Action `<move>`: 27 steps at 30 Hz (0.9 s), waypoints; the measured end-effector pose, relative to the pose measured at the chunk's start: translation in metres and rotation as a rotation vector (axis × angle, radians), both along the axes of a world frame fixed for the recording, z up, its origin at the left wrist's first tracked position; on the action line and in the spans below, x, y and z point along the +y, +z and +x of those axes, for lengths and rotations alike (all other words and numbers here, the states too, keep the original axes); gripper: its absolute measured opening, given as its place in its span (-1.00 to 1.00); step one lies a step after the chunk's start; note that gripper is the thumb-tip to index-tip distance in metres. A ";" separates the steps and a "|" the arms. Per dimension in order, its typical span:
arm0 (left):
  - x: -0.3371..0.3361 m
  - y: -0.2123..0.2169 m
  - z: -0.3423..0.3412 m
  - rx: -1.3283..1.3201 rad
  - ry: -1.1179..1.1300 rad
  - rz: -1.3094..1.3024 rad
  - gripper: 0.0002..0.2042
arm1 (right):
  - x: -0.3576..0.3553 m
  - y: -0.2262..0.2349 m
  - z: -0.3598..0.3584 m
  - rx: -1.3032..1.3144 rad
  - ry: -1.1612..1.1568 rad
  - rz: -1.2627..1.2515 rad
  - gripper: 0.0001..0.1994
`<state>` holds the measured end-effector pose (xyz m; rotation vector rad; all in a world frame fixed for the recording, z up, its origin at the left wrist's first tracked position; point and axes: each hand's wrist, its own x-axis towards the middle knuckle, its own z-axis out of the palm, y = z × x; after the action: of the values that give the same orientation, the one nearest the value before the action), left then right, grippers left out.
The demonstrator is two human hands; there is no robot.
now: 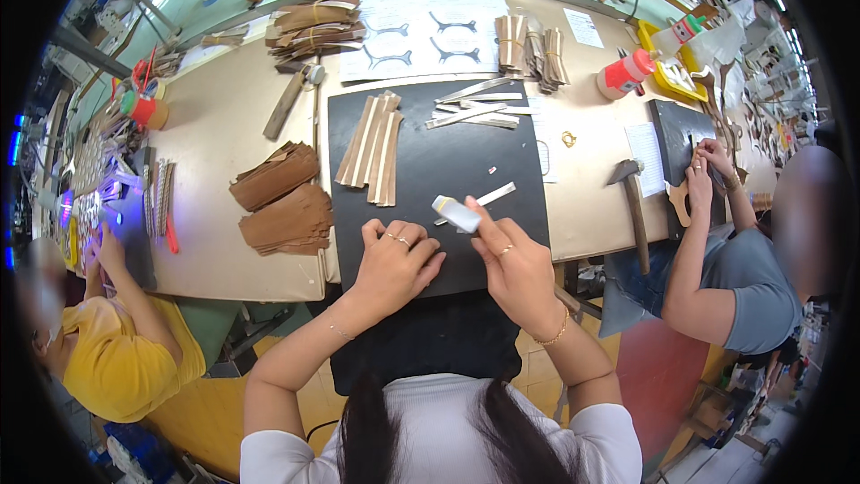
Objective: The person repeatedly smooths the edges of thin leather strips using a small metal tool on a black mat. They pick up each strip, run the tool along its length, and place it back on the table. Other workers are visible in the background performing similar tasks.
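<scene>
My right hand (515,264) grips a small white block (456,212) and presses its tip against a thin pale strip (488,197) lying on the black cutting mat (421,161). My left hand (394,262) rests next to it on the mat's near part, fingers curled, with rings on them; whether it pins anything down I cannot tell. A fan of tan strips (372,148) lies on the mat's left side. Several pale strips (475,108) lie crossed at the mat's far right.
Stacks of brown cut pieces (282,197) lie left of the mat. A hammer (632,202) lies to the right, another (291,99) far left. Bundled strips (528,54), pattern sheets (421,31) and red-and-white bottles (623,72) stand further back. One person works on each side.
</scene>
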<state>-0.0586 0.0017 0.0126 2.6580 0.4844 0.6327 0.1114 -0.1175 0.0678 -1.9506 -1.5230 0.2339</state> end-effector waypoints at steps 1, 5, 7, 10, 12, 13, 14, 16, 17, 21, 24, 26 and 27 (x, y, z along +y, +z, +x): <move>0.002 0.002 0.004 -0.022 0.006 -0.034 -0.78 | -0.002 0.001 0.003 0.040 -0.041 0.065 -0.43; 0.010 0.004 0.036 -0.079 0.025 -0.111 -0.75 | -0.019 -0.005 0.013 0.255 -0.191 0.128 -0.60; 0.014 0.003 0.053 -0.001 0.012 -0.096 -0.76 | -0.031 -0.014 0.018 0.354 -0.253 0.129 -0.66; 0.018 0.003 0.069 0.205 -0.049 0.012 -0.81 | -0.051 -0.031 0.023 0.367 -0.284 0.074 -0.63; 0.022 0.007 0.075 0.397 -0.091 0.138 -0.85 | -0.061 -0.040 0.023 0.440 -0.345 0.038 -0.64; 0.028 0.010 0.078 0.408 -0.101 0.042 -0.91 | -0.064 -0.045 0.022 0.489 -0.392 0.023 -0.64; 0.036 0.015 0.081 0.312 -0.052 0.013 -0.92 | -0.066 -0.048 0.021 0.523 -0.371 0.021 -0.65; 0.057 0.028 0.090 0.246 0.018 -0.086 -0.91 | -0.066 -0.051 0.017 0.642 -0.379 0.023 -0.66; 0.064 0.036 0.095 0.075 0.062 -0.001 -0.88 | -0.066 -0.052 0.016 0.533 -0.338 0.022 -0.65; 0.080 0.069 0.119 -0.174 0.149 0.160 -0.76 | -0.064 -0.047 0.015 0.486 -0.289 -0.011 -0.64; 0.076 0.094 0.124 -0.060 0.154 0.285 -0.66 | -0.063 -0.045 0.017 0.458 -0.274 0.021 -0.58; 0.059 0.108 0.110 0.246 0.099 0.185 -0.58 | -0.062 -0.046 0.018 0.430 -0.258 0.057 -0.58; 0.051 0.115 0.101 0.295 -0.052 0.119 -0.54 | -0.062 -0.046 0.018 0.426 -0.252 0.064 -0.58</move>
<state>0.0428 0.0530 0.1274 2.8827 0.4679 0.2605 0.1294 -0.1794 0.0215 -1.8716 -0.9912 0.4523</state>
